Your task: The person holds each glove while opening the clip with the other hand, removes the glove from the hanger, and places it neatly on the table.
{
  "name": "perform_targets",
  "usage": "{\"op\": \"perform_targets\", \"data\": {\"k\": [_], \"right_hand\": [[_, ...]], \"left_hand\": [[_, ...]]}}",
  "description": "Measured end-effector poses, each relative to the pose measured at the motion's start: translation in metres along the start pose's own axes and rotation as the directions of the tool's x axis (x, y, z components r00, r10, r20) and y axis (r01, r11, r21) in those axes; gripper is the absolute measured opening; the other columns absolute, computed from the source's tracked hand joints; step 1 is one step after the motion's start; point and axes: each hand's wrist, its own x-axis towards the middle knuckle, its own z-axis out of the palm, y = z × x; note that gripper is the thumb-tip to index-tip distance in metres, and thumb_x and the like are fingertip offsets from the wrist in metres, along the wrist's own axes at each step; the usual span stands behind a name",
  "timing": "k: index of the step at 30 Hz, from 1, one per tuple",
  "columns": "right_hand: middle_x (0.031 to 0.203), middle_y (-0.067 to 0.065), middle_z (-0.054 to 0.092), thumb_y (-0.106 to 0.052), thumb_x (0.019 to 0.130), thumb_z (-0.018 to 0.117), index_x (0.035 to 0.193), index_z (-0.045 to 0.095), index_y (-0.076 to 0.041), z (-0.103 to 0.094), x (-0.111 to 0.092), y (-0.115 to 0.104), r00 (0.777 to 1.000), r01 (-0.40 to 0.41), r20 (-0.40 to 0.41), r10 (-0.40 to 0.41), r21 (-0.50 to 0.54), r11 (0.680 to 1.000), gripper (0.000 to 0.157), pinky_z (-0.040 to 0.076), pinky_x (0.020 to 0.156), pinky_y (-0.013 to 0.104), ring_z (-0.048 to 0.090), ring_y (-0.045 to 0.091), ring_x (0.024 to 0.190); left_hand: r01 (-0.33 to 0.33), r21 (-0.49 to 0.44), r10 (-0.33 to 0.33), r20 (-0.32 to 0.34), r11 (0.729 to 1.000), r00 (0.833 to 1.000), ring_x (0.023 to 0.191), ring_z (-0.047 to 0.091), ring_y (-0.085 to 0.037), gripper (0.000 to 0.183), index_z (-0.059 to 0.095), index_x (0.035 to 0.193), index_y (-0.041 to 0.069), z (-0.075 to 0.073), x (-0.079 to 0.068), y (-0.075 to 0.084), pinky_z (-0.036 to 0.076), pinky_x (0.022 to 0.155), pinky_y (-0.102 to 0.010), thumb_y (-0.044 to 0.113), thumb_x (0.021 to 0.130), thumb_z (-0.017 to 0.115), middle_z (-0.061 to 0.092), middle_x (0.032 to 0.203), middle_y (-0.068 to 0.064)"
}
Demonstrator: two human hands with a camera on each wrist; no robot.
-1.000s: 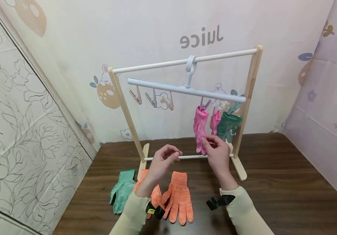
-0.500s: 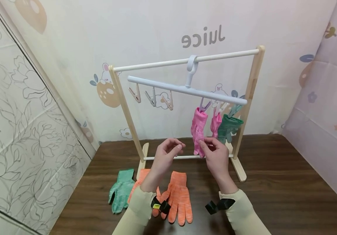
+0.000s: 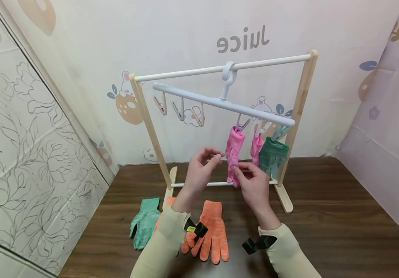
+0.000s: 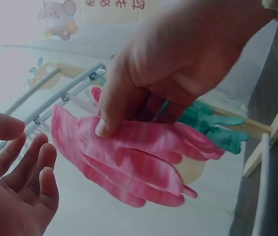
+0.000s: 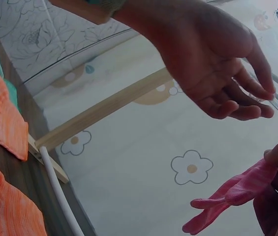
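A pink glove (image 3: 234, 148) hangs from a purple clothespin (image 3: 242, 124) on the tilted white hanger (image 3: 199, 99). My right hand (image 3: 255, 185) pinches its lower part between thumb and fingers; the left wrist view shows the thumb lying on the glove (image 4: 129, 152). To the left, my left hand (image 3: 201, 168) is raised with loosely bent fingers, close to the glove but holding nothing. Just behind hang another pink glove (image 3: 256, 148) and a dark green glove (image 3: 272, 154), each clipped at the cuff.
A wooden rack (image 3: 146, 127) carries the hanger on its top rod. Several bare clothespins (image 3: 178, 110) dangle at the hanger's left. On the brown table (image 3: 338, 216) lie a green glove (image 3: 146, 222) and orange gloves (image 3: 213, 231), one partly covered by the left sleeve (image 3: 163, 245).
My left hand has risen and moved right, nearer the pink glove. The right hand has shifted slightly left with the glove's lower end, and the hanger tilts more, its left end higher.
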Motion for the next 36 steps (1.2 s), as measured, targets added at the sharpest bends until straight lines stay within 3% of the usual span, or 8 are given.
{"op": "perform_targets", "data": {"k": [3,6,13,19,28,36], "right_hand": [[0.089,0.017,0.072,-0.003,0.088,0.075,0.098,0.073,0.005,0.000,-0.001,-0.002,1.000,-0.004,0.013,0.004,0.001,1.000,0.013,0.048,0.062,0.017,0.059,0.012,0.070],[0.090,0.012,0.073,-0.010,0.089,0.076,0.100,0.075,-0.001,0.002,-0.001,0.012,1.000,-0.021,0.020,0.021,0.003,1.000,0.015,0.050,0.065,0.017,0.061,0.014,0.073],[0.090,0.006,0.073,-0.017,0.089,0.077,0.099,0.076,-0.006,0.002,-0.004,0.020,1.000,0.003,0.019,-0.003,-0.004,1.000,0.015,0.051,0.067,0.015,0.065,0.014,0.076],[0.087,0.005,0.073,-0.014,0.088,0.078,0.098,0.076,-0.006,0.000,-0.005,0.019,1.000,0.000,0.018,0.000,-0.011,1.000,0.013,0.051,0.065,0.017,0.064,0.015,0.072],[0.086,0.002,0.073,-0.016,0.089,0.077,0.100,0.076,-0.007,-0.003,-0.006,0.022,0.999,0.012,0.033,-0.010,-0.040,0.999,0.013,0.051,0.062,0.019,0.062,0.015,0.070],[0.085,0.002,0.072,-0.013,0.089,0.077,0.096,0.076,-0.007,0.000,-0.001,0.021,0.999,0.042,0.028,-0.041,-0.021,0.999,0.009,0.051,0.062,0.019,0.064,0.013,0.070]], "left_hand": [[-0.043,0.050,0.043,-0.010,0.998,0.999,0.100,0.060,-0.034,0.019,0.063,0.110,0.006,0.001,0.008,0.005,0.048,0.083,-0.038,0.021,0.099,0.063,0.068,0.109,-0.009],[-0.077,0.112,0.081,-0.032,0.991,0.996,0.100,0.061,-0.025,0.019,0.065,0.111,0.008,0.005,0.014,0.008,0.048,0.079,-0.037,0.023,0.098,0.064,0.069,0.109,-0.004],[-0.125,0.188,0.143,-0.085,0.974,0.986,0.098,0.059,-0.017,0.022,0.065,0.116,0.010,0.018,0.032,0.013,0.046,0.079,-0.035,0.019,0.096,0.067,0.067,0.111,-0.001],[-0.104,0.210,0.128,-0.102,0.972,0.987,0.104,0.058,-0.019,0.035,0.061,0.123,0.014,0.031,0.045,0.020,0.048,0.080,-0.034,0.026,0.092,0.072,0.062,0.117,0.004],[-0.018,0.187,0.057,-0.209,0.982,0.976,0.101,0.055,-0.018,0.043,0.058,0.122,0.014,0.046,0.060,0.021,0.052,0.076,-0.032,0.028,0.088,0.078,0.059,0.114,0.005],[-0.023,0.222,0.067,-0.197,0.975,0.978,0.098,0.058,-0.022,0.047,0.056,0.123,0.012,0.056,0.079,0.023,0.054,0.069,-0.026,0.027,0.086,0.080,0.060,0.112,-0.004]]}}
